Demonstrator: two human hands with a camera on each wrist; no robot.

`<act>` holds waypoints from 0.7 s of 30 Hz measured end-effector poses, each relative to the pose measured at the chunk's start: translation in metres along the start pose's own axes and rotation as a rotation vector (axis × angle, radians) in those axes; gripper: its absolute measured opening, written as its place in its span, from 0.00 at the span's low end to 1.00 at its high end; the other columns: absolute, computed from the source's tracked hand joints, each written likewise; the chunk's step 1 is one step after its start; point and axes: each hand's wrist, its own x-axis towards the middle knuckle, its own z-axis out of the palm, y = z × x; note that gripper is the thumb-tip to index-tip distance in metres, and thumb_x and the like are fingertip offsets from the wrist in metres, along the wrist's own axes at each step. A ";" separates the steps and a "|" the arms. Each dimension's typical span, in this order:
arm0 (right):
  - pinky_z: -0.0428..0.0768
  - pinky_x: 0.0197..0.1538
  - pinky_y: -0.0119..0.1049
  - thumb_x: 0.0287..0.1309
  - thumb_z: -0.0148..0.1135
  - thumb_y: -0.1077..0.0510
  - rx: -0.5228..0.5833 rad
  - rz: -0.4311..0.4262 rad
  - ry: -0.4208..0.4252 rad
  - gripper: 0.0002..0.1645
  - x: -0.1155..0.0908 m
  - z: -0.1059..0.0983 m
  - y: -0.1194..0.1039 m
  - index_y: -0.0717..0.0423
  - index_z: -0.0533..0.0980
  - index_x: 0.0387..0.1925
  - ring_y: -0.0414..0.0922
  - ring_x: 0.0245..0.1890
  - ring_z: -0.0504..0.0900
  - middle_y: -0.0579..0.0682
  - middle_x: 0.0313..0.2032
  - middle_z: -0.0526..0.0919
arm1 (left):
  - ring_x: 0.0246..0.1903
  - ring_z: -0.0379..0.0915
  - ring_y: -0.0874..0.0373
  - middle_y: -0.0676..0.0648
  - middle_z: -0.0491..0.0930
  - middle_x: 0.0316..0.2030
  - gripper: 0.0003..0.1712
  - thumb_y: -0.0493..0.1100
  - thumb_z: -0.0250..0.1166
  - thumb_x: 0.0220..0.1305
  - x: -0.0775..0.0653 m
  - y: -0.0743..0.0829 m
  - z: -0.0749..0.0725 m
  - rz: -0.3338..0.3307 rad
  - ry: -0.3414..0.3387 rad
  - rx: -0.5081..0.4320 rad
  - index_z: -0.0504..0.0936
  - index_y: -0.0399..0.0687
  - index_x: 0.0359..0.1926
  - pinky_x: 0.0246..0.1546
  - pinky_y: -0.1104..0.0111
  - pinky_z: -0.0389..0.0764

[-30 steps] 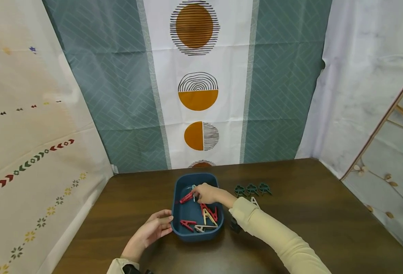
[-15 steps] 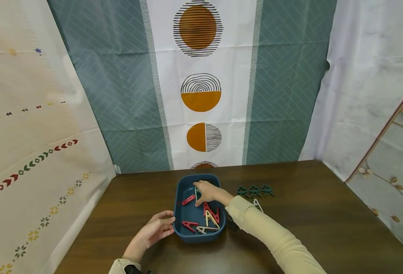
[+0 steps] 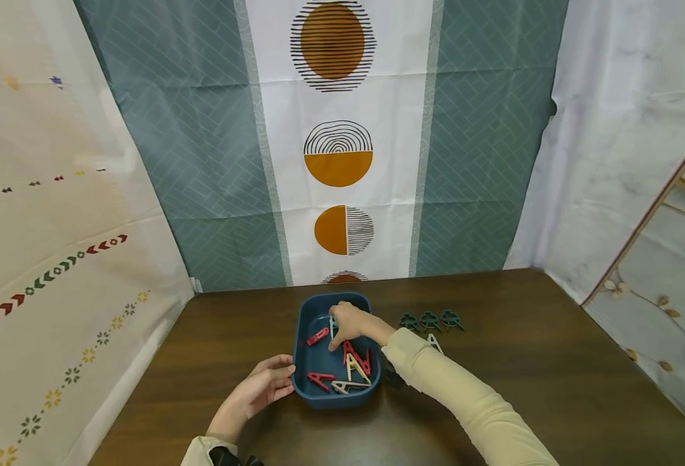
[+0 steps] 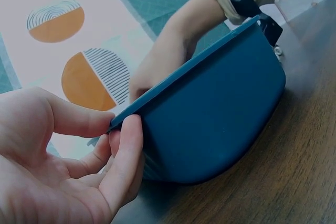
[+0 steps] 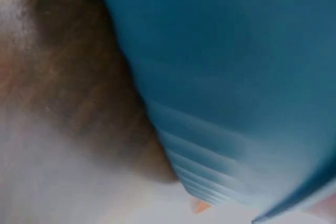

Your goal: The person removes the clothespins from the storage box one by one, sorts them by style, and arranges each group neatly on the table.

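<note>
A blue plastic bin (image 3: 336,401) with a rounded rim stands on the wooden table. At its left edge, my left hand (image 3: 257,391) pinches the rim between thumb and fingers, seen closely in the left wrist view. My right hand (image 3: 355,325) reaches inside the bin, thumb and fingers spread apart around a pale clothespin (image 3: 333,328) that the hand partly hides. Left of it lies a red clothespin (image 3: 317,336). Nearer the front are another red clothespin (image 3: 321,380), a yellow clothespin (image 3: 356,369) and a white clothespin (image 3: 349,386). The right wrist view shows mostly the bin's outer wall.
Several green clips (image 3: 429,321) stand in a row on the table (image 3: 511,362), right of the bin. A white clothespin (image 3: 434,343) lies just in front of them, beside my right sleeve (image 3: 458,395). Patterned cloths hang behind and on both sides.
Inside the bin, my right thumb has spread away from the fingers, and the hand has moved slightly right of the red clothespin. My left hand stays on the rim.
</note>
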 end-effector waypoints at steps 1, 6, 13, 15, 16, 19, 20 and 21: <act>0.75 0.59 0.45 0.42 0.78 0.43 0.007 -0.006 0.012 0.48 -0.002 -0.003 0.000 0.62 0.69 0.61 0.52 0.59 0.71 0.57 0.57 0.76 | 0.30 0.79 0.66 0.54 0.79 0.29 0.11 0.38 0.55 0.70 0.000 0.000 0.000 -0.001 -0.001 0.000 0.66 0.42 0.51 0.38 0.75 0.82; 0.76 0.57 0.46 0.42 0.78 0.44 0.038 -0.032 0.057 0.49 -0.017 -0.015 0.001 0.64 0.68 0.62 0.52 0.56 0.72 0.57 0.55 0.76 | 0.30 0.79 0.66 0.54 0.79 0.30 0.09 0.37 0.54 0.70 0.000 0.001 0.000 -0.013 0.003 -0.013 0.68 0.45 0.49 0.38 0.75 0.82; 0.78 0.52 0.44 0.42 0.78 0.44 0.114 -0.081 0.149 0.48 -0.046 -0.035 0.015 0.62 0.69 0.61 0.49 0.48 0.76 0.57 0.54 0.75 | 0.30 0.78 0.67 0.55 0.78 0.30 0.08 0.37 0.53 0.71 0.000 0.001 -0.002 -0.016 -0.021 -0.020 0.68 0.45 0.49 0.38 0.75 0.82; 0.79 0.47 0.40 0.42 0.77 0.44 0.120 -0.090 0.193 0.48 -0.055 -0.041 0.021 0.61 0.68 0.61 0.46 0.43 0.77 0.56 0.53 0.75 | 0.31 0.79 0.66 0.54 0.79 0.30 0.10 0.38 0.54 0.71 0.001 0.001 -0.002 -0.014 -0.031 -0.019 0.67 0.44 0.51 0.38 0.75 0.82; 0.78 0.44 0.38 0.42 0.77 0.43 0.124 -0.092 0.215 0.48 -0.060 -0.044 0.025 0.61 0.68 0.61 0.44 0.40 0.76 0.55 0.52 0.76 | 0.31 0.79 0.66 0.54 0.79 0.30 0.11 0.38 0.55 0.70 0.001 0.001 -0.003 -0.015 -0.033 -0.020 0.67 0.44 0.51 0.38 0.75 0.82; 0.76 0.39 0.34 0.42 0.77 0.42 0.120 -0.092 0.270 0.49 -0.075 -0.052 0.035 0.61 0.68 0.61 0.41 0.35 0.74 0.54 0.49 0.77 | 0.31 0.79 0.66 0.54 0.80 0.30 0.13 0.38 0.56 0.70 0.001 0.000 -0.003 -0.023 -0.035 -0.023 0.66 0.43 0.52 0.38 0.75 0.82; 0.75 0.38 0.33 0.42 0.77 0.42 0.118 -0.087 0.278 0.49 -0.080 -0.054 0.038 0.61 0.68 0.62 0.40 0.34 0.73 0.53 0.48 0.77 | 0.30 0.79 0.66 0.54 0.80 0.30 0.13 0.38 0.56 0.69 0.002 0.000 -0.003 -0.024 -0.035 -0.022 0.66 0.43 0.52 0.38 0.75 0.82; 0.75 0.37 0.33 0.42 0.77 0.42 0.120 -0.081 0.285 0.49 -0.085 -0.056 0.042 0.61 0.68 0.62 0.40 0.34 0.73 0.53 0.46 0.77 | 0.30 0.79 0.66 0.54 0.80 0.30 0.13 0.38 0.56 0.69 0.002 0.000 -0.003 -0.026 -0.036 -0.022 0.66 0.43 0.52 0.38 0.75 0.82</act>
